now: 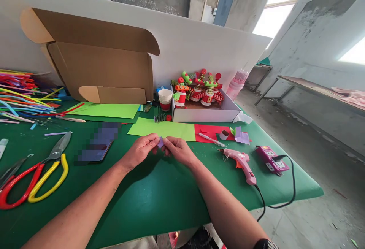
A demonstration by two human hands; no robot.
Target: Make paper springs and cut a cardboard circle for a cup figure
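Between my two hands is a small piece of purple paper (pixel 161 142), held above the green table. My left hand (pixel 142 148) pinches its left side with thumb and fingers. On the other side my right hand (pixel 179 149) is closed on the paper's right edge. The fingers cover part of the piece, so its full shape is hidden. Just beyond the hands lie a lime-green paper strip (pixel 165 129) and a red paper piece (pixel 209 132) with a white pen (pixel 211 139) across it. A larger purple paper scrap (pixel 242 136) sits farther right.
A pink glue gun (pixel 240 161) and a purple corded box (pixel 271 159) lie at right. Large scissors (pixel 48 169) and a phone (pixel 98 142) are at left. Behind stand an open cardboard box (pixel 105 64), paper cups (pixel 165 99) and a white tray (pixel 205 116) of paper-cup figures.
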